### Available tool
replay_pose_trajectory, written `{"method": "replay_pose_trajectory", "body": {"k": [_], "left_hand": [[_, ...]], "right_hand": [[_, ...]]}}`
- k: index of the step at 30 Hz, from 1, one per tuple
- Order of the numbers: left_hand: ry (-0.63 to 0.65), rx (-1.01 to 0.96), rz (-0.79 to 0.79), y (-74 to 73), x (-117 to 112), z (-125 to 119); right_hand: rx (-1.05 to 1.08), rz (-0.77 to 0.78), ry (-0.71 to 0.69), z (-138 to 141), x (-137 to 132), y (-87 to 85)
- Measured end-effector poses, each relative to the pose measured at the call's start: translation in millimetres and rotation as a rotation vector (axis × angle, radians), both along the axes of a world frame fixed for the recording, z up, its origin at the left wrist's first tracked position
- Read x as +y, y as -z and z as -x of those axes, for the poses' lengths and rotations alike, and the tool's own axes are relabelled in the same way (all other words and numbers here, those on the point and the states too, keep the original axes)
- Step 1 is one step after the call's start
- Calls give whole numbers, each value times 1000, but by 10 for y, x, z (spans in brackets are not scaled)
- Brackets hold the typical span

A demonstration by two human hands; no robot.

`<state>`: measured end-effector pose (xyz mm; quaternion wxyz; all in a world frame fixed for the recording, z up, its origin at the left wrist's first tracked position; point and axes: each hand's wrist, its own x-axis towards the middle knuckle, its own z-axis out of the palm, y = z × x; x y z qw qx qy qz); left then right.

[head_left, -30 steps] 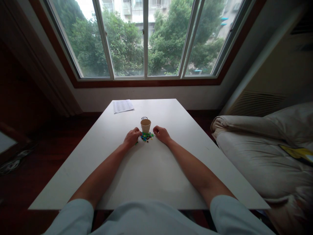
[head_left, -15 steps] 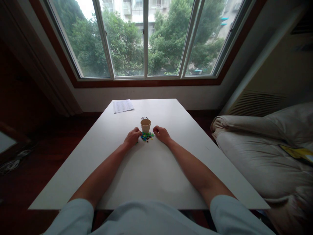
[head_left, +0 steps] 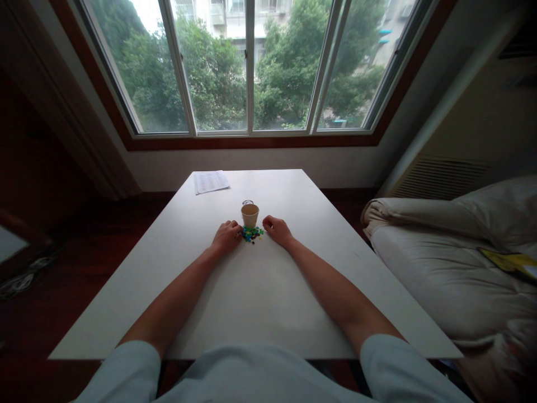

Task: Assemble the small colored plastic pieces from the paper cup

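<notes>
A tan paper cup [head_left: 250, 217] stands upright, its mouth facing up. Against its near side lies a small pile of colourful beads [head_left: 252, 234], green, blue, yellow and dark. At the pile's left edge is my left hand [head_left: 227, 234], resting palm down with the fingers slightly apart, their tips by the beads. My right hand [head_left: 276, 229] lies on the table just right of the pile, its fingers curled closed; whether anything is inside is hidden.
The white table [head_left: 260, 302] carries printed sheets [head_left: 211, 182] at its far left corner. Behind the cup lies a thin dark loop [head_left: 247, 202]. A padded beige sofa [head_left: 419, 268] stands to the right, and a window [head_left: 249, 67] is beyond the table.
My left hand has flattened and shifted slightly left and down, its fingers loosening from a pinched shape. My right hand and the cup have stayed put.
</notes>
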<state>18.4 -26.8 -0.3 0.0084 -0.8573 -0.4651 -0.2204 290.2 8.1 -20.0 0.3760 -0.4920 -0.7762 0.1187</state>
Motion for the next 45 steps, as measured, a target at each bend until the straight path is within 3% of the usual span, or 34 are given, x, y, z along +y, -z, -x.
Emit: {"method": "replay_pose_trajectory", "body": {"k": [20, 45], "left_hand": [[99, 6, -4, -3, 17, -21], [98, -11, 27, 55, 53, -5]], "right_hand": [[8, -15, -16, -3, 9, 11], [9, -16, -13, -2, 12, 19]]}}
